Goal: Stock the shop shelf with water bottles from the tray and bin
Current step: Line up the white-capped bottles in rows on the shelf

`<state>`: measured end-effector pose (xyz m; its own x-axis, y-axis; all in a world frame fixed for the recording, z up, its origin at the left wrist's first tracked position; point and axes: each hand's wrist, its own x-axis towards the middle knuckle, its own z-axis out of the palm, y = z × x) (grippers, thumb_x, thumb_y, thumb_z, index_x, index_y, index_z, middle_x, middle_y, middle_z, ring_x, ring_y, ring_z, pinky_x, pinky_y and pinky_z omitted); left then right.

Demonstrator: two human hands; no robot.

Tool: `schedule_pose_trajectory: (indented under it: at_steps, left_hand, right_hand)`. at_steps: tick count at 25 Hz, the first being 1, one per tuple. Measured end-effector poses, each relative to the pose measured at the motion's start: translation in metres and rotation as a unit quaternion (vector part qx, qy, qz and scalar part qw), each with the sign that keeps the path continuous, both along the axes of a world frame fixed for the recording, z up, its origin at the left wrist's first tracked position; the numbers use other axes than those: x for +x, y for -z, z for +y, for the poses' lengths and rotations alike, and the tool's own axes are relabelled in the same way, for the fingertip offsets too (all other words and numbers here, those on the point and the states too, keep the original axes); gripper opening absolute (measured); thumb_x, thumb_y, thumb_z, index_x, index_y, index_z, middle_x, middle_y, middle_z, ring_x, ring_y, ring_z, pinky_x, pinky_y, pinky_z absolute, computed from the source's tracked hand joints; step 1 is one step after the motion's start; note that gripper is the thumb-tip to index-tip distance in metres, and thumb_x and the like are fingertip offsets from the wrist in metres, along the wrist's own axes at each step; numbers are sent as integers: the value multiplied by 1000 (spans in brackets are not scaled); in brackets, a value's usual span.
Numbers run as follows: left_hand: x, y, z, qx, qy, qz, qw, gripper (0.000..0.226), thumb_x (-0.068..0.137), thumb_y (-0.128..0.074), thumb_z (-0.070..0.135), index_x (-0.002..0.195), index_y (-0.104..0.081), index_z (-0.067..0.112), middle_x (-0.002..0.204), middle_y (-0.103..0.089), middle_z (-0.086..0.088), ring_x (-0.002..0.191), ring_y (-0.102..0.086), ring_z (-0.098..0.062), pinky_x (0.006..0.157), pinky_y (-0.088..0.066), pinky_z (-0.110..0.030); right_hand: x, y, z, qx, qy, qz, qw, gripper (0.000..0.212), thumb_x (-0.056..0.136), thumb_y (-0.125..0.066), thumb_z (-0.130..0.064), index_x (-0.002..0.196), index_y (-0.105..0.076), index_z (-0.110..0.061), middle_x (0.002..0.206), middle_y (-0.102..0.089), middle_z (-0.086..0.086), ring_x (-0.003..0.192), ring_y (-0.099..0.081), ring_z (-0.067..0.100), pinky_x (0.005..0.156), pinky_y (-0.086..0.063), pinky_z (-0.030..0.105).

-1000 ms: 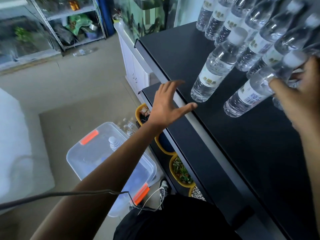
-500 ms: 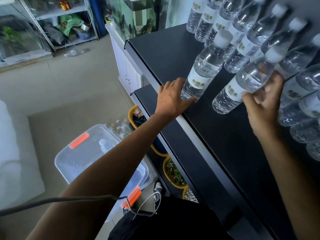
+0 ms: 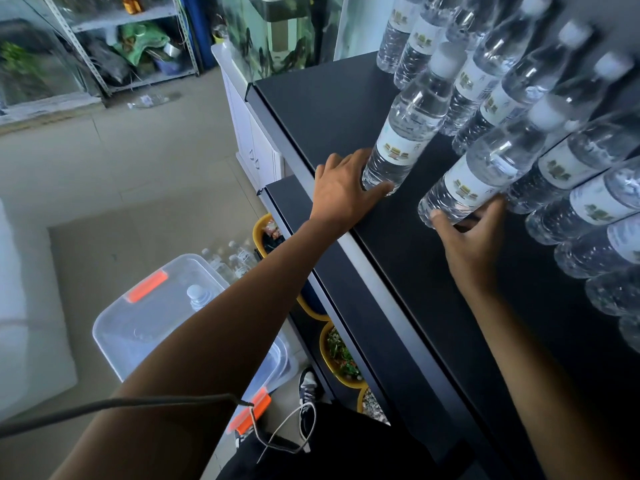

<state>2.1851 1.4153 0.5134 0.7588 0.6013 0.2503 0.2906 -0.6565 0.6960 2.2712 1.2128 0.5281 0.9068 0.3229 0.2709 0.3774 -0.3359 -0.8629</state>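
Head cam: bin at 8 o'clock has a bottle left. Left hand, mid-air a second ago, now grips the base of the front bottle on the shelf – right hand slid down to clasp the second bottle at 2 o'clock, beside the back row, so both probably get nudged into line

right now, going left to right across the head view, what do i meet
clear bin → left hand → first bottle, which it grips → second bottle, held at its base by the right hand
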Motion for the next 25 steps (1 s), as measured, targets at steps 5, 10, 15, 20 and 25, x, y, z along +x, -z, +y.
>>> schedule_pose_trajectory:
  at_steps: [5,10,15,20,25]
  left_hand:
    - [41,-3,33,26,-55,32,998,56,88,-64,55,132,-56,21,120,-64,-1,115,-52,-29,97,-40,-40]
    - [84,-6,81,28,-101,49,993,59,89,-64,53,138,-56,23,128,-57,-4,119,-52,-31,98,-39,-41]
    - [120,-4,117,13,-128,43,991,53,91,-62,48,133,-55,17,127,-51,-6,119,-51,-31,98,-39,-41]
    - [142,0,140,6,-114,34,993,53,92,-60,45,136,-51,16,127,-47,-8,118,-51,-31,99,-40,-42]
    - [151,-1,153,-37,-119,-12,992,57,93,-57,34,143,-37,16,132,-57,-5,120,-54,-30,94,-46,-45]
  right_hand:
    - [24,-1,36,-9,-17,-8,1000,56,88,-79,-14,136,-53,-3,125,-70,9,109,-71,14,95,-60,39]
    - [62,0,93,-47,-31,-45,997,51,88,-78,-22,131,-56,-4,118,-72,11,107,-69,29,95,-55,50]
    - [88,3,150,-45,-13,-42,998,57,88,-76,-22,137,-53,-3,128,-69,13,117,-67,29,104,-51,42]
    - [100,8,182,-55,17,-61,996,53,88,-79,-25,129,-57,0,124,-61,20,111,-60,32,99,-46,37]
    - [114,8,213,-99,53,-19,993,49,91,-73,-43,125,-59,-11,111,-73,10,103,-68,33,90,-53,45]
